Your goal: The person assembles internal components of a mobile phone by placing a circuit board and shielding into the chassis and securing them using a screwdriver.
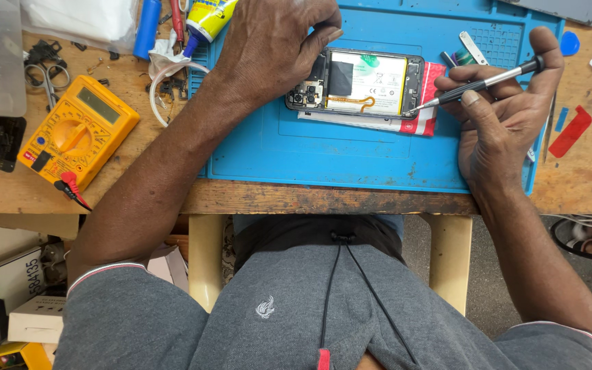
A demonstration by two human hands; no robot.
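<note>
phone point(364, 85) back cover off, battery exposed, lying on blue mat point(351, 157) | right hand point(501, 116) pinching screwdriver point(477, 85), tip at phone's lower right corner | left hand point(275, 48) clamped on camera end | judged mid-teardown, frame screws remaining | multimeter point(76, 130) left, untouched

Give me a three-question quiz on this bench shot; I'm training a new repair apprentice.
1. True or false: the opened phone lies on the blue mat.
2. Which hand holds the screwdriver? A) left hand B) right hand
3. Fill in: the yellow ______ lies on the wooden table, beside the mat's left edge.

Key: 1 true; 2 B; 3 multimeter.
</note>
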